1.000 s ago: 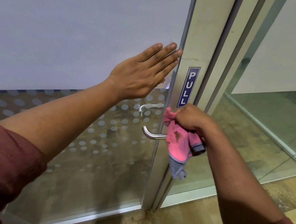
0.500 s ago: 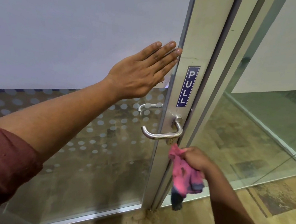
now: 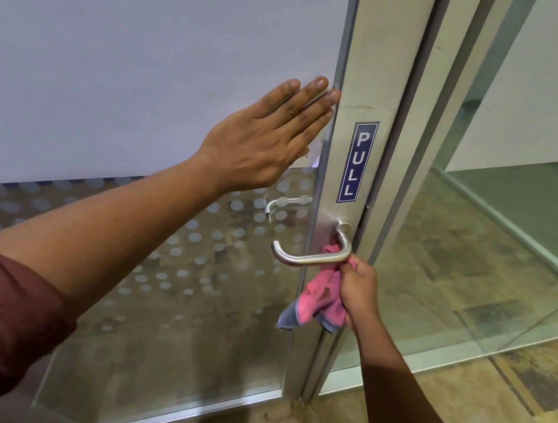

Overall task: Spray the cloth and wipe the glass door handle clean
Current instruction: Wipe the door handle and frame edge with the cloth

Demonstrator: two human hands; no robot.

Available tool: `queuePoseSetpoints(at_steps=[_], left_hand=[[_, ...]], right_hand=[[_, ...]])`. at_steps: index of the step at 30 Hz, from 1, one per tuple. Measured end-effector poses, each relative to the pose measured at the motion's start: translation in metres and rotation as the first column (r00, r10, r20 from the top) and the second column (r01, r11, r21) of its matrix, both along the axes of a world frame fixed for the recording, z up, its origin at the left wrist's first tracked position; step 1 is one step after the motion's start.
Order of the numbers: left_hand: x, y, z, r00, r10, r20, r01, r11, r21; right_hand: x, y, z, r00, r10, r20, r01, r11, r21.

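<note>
The left hand (image 3: 261, 140) lies flat on the glass door (image 3: 155, 60) while the right hand (image 3: 359, 288) squeezes the pink cloth (image 3: 319, 301) under the handle (image 3: 314, 258), so rub all around, pressing gently.

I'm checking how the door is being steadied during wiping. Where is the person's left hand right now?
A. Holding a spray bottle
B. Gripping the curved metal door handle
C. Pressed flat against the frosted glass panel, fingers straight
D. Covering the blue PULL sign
C: the left hand lies open on the frosted glass panel, above the curved metal door handle, while the right hand holds the pink cloth.
</note>
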State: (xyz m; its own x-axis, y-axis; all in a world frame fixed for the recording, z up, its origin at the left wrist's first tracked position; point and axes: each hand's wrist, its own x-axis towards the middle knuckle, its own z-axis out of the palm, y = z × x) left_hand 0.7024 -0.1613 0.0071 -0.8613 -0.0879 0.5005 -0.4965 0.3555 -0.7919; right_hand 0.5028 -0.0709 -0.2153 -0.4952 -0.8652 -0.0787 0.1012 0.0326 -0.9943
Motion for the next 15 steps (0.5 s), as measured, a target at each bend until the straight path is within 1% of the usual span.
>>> queuePoseSetpoints(at_steps=[2,4,6,9,13,15], left_hand=[[0.000,-0.001,-0.001,1.000,0.000,0.004,0.000,1.000,0.004],[0.001,-0.001,-0.002,1.000,-0.002,0.004,0.002,1.000,0.016],[0.001,-0.001,-0.001,1.000,0.000,0.002,0.000,1.000,0.024],[-0.002,-0.003,-0.001,1.000,-0.012,-0.006,0.012,0.999,0.031],[-0.003,0.001,-0.002,1.000,-0.003,0.000,0.003,0.999,0.048],[-0.001,0.000,-0.002,1.000,-0.001,0.013,0.001,1.000,0.030]], right_hand=[[0.010,0.001,-0.002,0.996,-0.009,0.084,0.013,0.999,-0.049],[0.015,0.003,-0.004,0.993,-0.023,0.119,0.032,0.997,-0.069],[0.019,0.004,-0.006,0.992,-0.025,0.121,0.035,0.996,-0.080],[0.023,0.001,-0.005,0.994,0.024,0.109,-0.011,0.993,-0.118],[0.018,-0.001,-0.008,0.994,0.073,0.077,-0.068,0.995,-0.076],[0.017,0.006,-0.014,0.990,0.118,0.076,-0.109,0.987,-0.119]])
